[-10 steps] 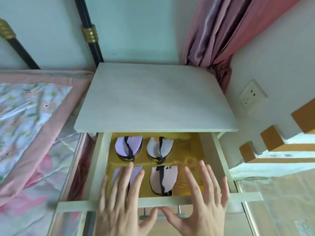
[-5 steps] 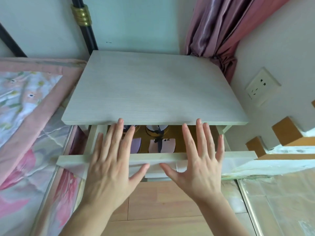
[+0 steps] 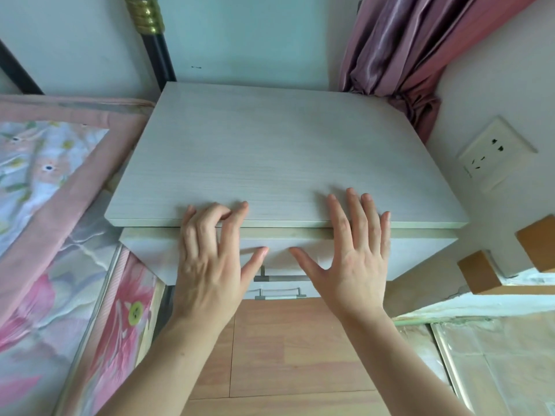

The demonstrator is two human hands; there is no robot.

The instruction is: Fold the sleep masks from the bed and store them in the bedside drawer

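Observation:
The pale wooden bedside table (image 3: 285, 154) stands between the bed and the wall. Its top drawer (image 3: 420, 250) is pushed almost fully in, with only a thin strip of its upper edge showing under the tabletop. My left hand (image 3: 210, 259) lies against the drawer front with loosely bent fingers reaching the tabletop's edge. My right hand (image 3: 354, 253) presses flat on the drawer front, fingers straight and spread. The sleep masks are hidden inside the drawer. A metal handle (image 3: 279, 277) shows between my hands.
The bed with its pink floral quilt (image 3: 54, 235) fills the left side. A black bedpost (image 3: 153, 40) and a pink curtain (image 3: 405, 55) stand behind the table. A wall socket (image 3: 495, 154) and brown blocks (image 3: 477, 271) are at the right. A second drawer handle (image 3: 279, 294) sits lower down, above the wooden floor.
Both hands have pushed the drawer from wide open to almost shut. The folded sleep masks inside have gone out of sight under the tabletop.

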